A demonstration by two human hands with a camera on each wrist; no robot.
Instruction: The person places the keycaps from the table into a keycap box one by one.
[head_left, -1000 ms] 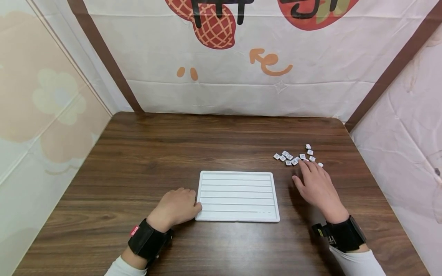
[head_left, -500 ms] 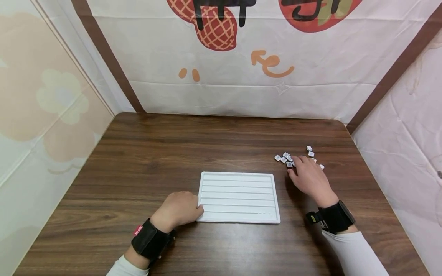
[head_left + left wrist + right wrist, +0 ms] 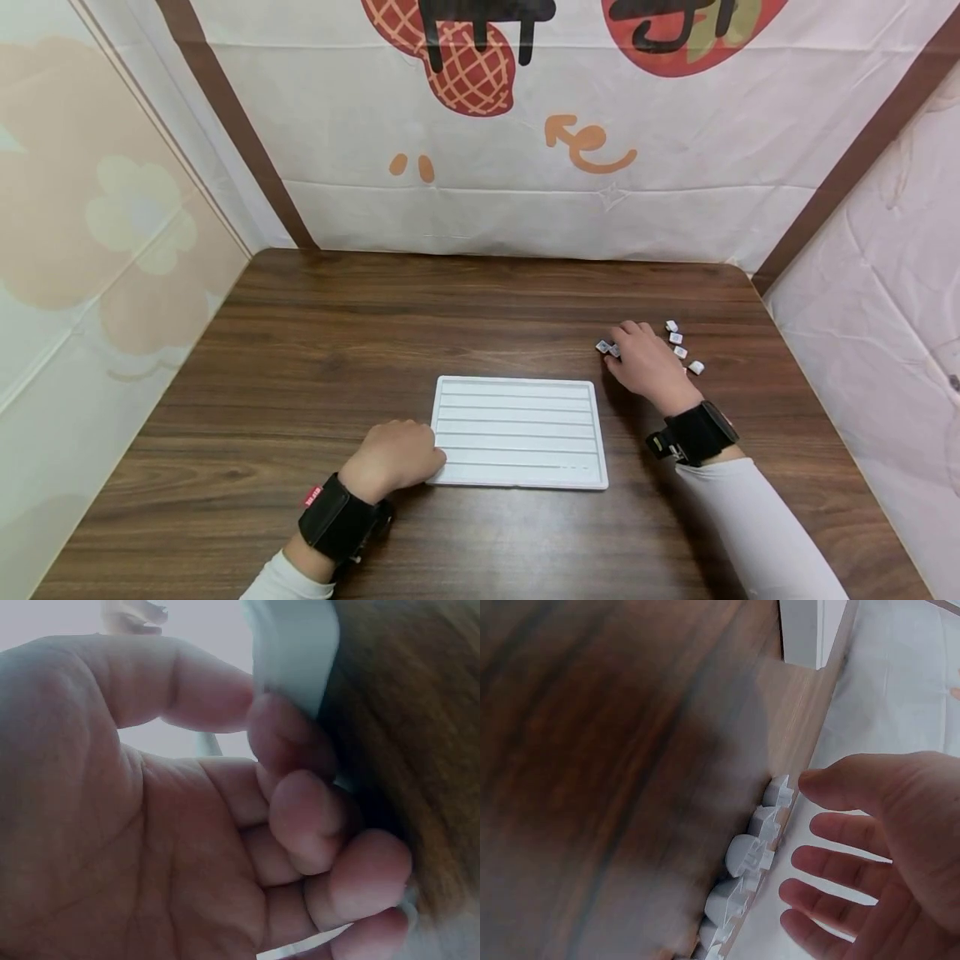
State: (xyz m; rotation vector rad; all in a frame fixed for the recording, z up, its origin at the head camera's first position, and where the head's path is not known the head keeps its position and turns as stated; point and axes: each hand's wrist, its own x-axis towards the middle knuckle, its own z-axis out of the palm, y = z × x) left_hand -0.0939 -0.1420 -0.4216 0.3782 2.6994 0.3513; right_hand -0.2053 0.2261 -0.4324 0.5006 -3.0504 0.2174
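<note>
A flat white board with raised horizontal ridges (image 3: 521,432) lies on the table. At its lower left corner my left hand (image 3: 397,457) grips the edge. In the left wrist view the thumb lies over the board's edge (image 3: 298,656) and the fingers curl beneath. My right hand (image 3: 647,367) is over a scatter of small white keycap-like pieces (image 3: 676,338), covering some of them. Fingers spread and relaxed, it shows in the right wrist view beside a row of these pieces (image 3: 744,855); nothing appears pinched.
The brown wood-grain table (image 3: 360,333) ends at a printed cloth backdrop (image 3: 480,212). Side cloths hang left and right of it. More small pieces, among them one lone white piece (image 3: 697,367), lie to the right of the right hand.
My right hand has moved left across the small pieces, uncovering some on its right and hiding others. The left hand stays at the board's corner.
</note>
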